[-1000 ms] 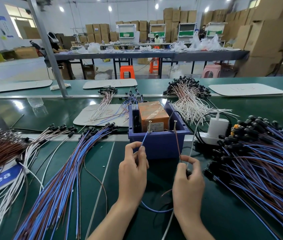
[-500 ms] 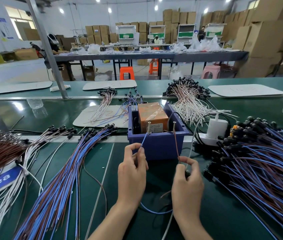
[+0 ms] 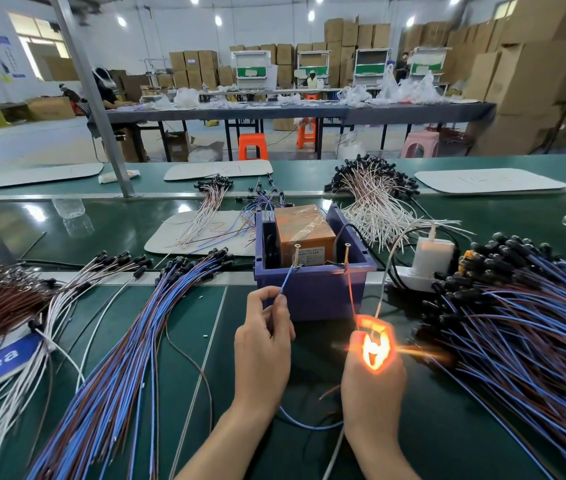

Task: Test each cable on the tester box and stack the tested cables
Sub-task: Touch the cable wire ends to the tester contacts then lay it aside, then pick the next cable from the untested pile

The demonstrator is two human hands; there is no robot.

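The blue wire (image 3: 287,280) is pinched between the thumb and forefinger of the left hand (image 3: 262,351), its tip laid against the left screw (image 3: 297,255) of the tester box (image 3: 312,294). The brown wire (image 3: 350,292), touching the right screw (image 3: 346,253), is gripped in the curled right hand (image 3: 373,379), where an orange glow (image 3: 373,348) is seen.

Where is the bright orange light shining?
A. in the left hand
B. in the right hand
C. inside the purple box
B: the orange glow shows between the curled fingers of the right hand, which holds a brown wire; the left hand only pinches a blue wire.
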